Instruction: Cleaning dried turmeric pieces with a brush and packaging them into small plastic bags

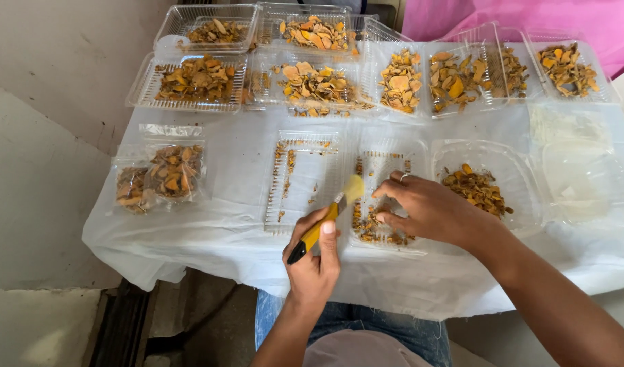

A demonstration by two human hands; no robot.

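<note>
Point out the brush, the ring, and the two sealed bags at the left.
brush (353,189): head view, on its pale bristles.
ring (405,178): head view, on the band on a right-hand finger.
sealed bags (176,171): head view, on the larger bag's front.

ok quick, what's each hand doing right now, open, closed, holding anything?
Left hand: closed around a yellow-handled brush.
Right hand: fingers curled, resting in a clear plastic tray of orange-brown pieces; whether it grips any cannot be told.

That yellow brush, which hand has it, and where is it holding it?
The left hand grips the small yellow-handled brush by its handle, near the black end. The right hand rests in a clear plastic tray, holding nothing visible.
</note>
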